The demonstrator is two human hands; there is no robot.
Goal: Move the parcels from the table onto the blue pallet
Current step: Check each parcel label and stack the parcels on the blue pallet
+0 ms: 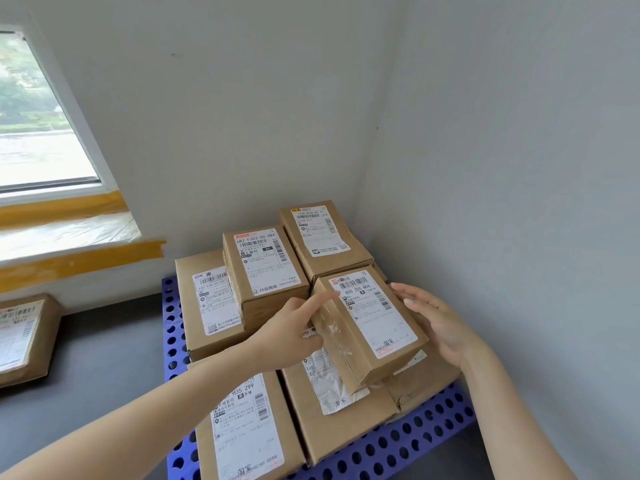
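Note:
A blue perforated pallet (415,434) lies in the corner of the room and carries several brown cardboard parcels with white labels. One parcel (374,320), labelled 800 Z05 N06, rests slightly tilted on top of the lower ones at the right. My left hand (287,327) touches its taped left side, index finger stretched along the upper edge. My right hand (440,323) lies flat against its right side with straight fingers. Neither hand curls round it.
Two more parcels (263,261) (322,233) form the upper layer behind it. Others (211,303) (242,427) lie lower on the pallet. Another parcel (24,334) sits at the far left on the grey surface. White walls close the back and right, and a window (38,116) is at the left.

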